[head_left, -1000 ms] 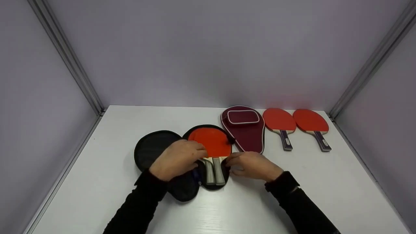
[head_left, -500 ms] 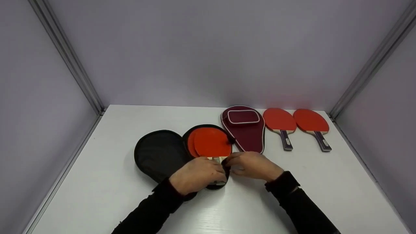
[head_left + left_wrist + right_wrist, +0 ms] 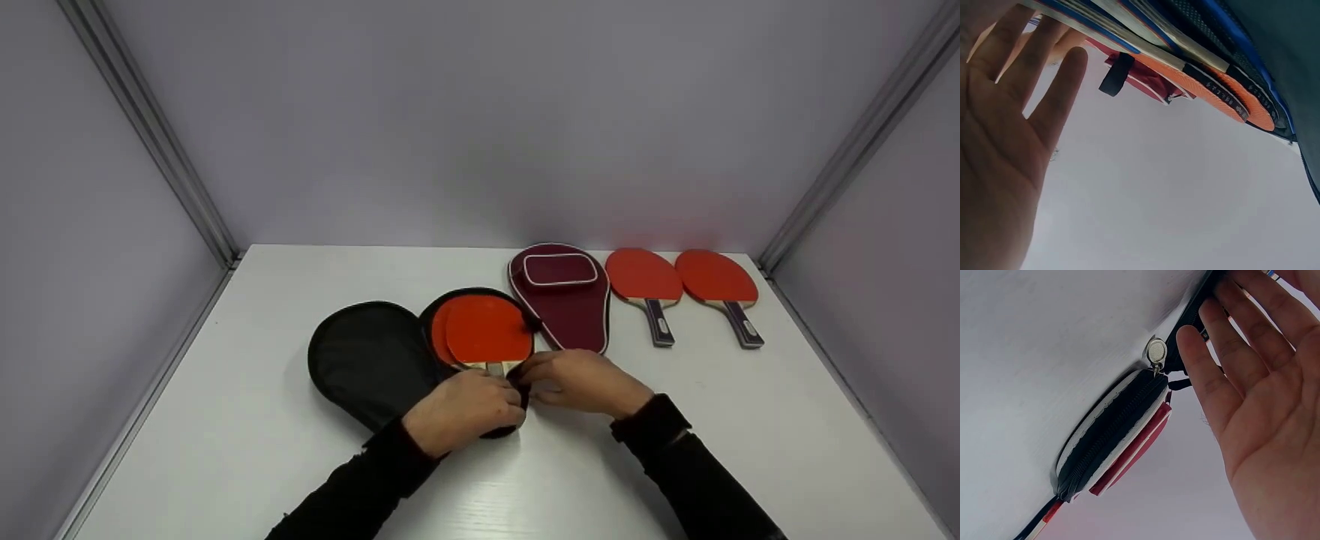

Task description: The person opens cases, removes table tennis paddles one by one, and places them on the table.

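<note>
A black paddle case lies open on the white table. In its right half two red paddles lie stacked, blades overlapping. My left hand rests on their handles, which it hides. The left wrist view shows that left hand with straight fingers against the handles and the paddles' edges. My right hand touches the case's right edge beside the handles. In the right wrist view the right hand is flat, its fingertips on the black case edge.
A maroon zipped case lies just behind my right hand; the right wrist view shows the maroon case's zipper side and its zipper pull. Two more red paddles lie at the back right. Grey walls enclose the table.
My left hand has slid from the blade's left side down onto the handles. The upper paddle now sits more squarely over the lower one. My right hand has stayed put.
</note>
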`<state>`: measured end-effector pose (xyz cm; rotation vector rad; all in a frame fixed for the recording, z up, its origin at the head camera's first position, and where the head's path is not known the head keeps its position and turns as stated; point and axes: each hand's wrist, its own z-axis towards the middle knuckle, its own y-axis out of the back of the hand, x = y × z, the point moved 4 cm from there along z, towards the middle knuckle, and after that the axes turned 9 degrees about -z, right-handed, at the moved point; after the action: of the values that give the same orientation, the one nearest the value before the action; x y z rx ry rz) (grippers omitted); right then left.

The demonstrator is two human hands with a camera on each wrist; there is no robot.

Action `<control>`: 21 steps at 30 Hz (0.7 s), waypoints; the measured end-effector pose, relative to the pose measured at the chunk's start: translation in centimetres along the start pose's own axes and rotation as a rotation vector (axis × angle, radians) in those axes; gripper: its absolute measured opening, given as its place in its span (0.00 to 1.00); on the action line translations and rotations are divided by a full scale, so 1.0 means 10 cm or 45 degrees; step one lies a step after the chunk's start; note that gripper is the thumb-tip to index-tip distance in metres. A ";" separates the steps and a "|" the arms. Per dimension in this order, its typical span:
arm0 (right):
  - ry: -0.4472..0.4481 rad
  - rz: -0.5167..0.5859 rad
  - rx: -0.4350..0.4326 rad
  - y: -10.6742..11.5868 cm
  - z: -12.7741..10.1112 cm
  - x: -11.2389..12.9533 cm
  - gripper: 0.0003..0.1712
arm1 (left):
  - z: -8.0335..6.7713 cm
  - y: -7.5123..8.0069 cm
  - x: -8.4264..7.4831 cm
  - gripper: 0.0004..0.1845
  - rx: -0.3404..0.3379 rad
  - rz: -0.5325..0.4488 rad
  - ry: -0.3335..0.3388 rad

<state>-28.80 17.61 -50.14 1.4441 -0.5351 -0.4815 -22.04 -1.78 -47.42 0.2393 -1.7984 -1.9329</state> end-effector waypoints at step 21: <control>-0.024 -0.013 0.029 -0.01 0.01 0.00 0.17 | -0.19 0.36 0.34 0.12 -0.212 0.001 0.074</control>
<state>-28.88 17.50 -50.27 1.4656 -0.5502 -0.4989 -23.33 -5.09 -43.47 0.2354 -1.5906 -2.0407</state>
